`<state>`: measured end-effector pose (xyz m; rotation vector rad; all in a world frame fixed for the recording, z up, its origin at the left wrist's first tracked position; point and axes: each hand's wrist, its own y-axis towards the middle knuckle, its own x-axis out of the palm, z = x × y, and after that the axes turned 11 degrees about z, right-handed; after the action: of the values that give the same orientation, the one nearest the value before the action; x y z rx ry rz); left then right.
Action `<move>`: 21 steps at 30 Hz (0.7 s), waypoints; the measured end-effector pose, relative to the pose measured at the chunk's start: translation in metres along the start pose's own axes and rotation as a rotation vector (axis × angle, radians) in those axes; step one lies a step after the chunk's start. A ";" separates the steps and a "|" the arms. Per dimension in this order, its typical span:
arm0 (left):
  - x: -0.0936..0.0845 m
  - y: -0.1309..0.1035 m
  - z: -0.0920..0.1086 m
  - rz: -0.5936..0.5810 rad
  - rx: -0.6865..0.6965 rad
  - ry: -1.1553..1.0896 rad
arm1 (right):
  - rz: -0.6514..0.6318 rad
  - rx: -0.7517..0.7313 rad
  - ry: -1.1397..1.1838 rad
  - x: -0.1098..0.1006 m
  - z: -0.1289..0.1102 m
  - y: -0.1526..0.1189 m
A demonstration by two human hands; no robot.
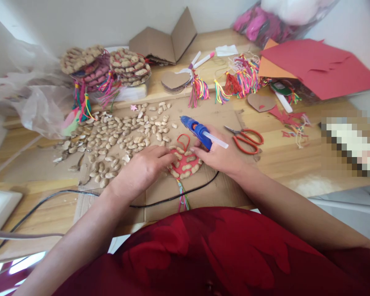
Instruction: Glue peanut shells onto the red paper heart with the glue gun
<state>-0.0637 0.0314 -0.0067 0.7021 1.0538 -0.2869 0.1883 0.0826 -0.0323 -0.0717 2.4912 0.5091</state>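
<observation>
A red heart-shaped piece [182,166] lies on the cardboard sheet [160,193], with peanuts stuck around its edge and some in its middle. A red loop [183,141] sticks out at its top and a colourful tassel [181,195] hangs below. My left hand [148,166] reaches over the piece's left side, fingers closed on a peanut at its edge, as far as shows. My right hand [216,154] is wrapped round a blue glue gun [195,130] with a clear glue stick, its fingertips by the piece's upper right edge.
Loose peanuts [111,133] spread to the left. Orange-handled scissors [248,141] lie at right. Behind are stacked peanut pieces [129,65], tassels [245,78], cardboard hearts [175,80] and red sheets [323,65]. A black cable [160,201] crosses in front.
</observation>
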 end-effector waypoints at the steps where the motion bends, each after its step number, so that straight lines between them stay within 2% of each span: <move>1: 0.000 -0.002 0.000 0.015 -0.014 -0.006 | 0.000 0.004 0.006 0.000 0.000 0.000; 9: 0.001 -0.012 0.004 0.134 -0.056 -0.072 | -0.010 0.010 0.026 0.000 -0.002 0.001; 16: -0.004 -0.004 0.014 0.018 -0.004 -0.075 | 0.002 -0.024 -0.014 0.000 0.001 0.001; 21: -0.004 0.000 0.013 -0.010 0.041 -0.099 | -0.019 -0.027 -0.019 -0.002 0.000 0.001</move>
<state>-0.0562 0.0221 0.0004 0.7122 0.9593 -0.3490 0.1894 0.0830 -0.0309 -0.1003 2.4631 0.5326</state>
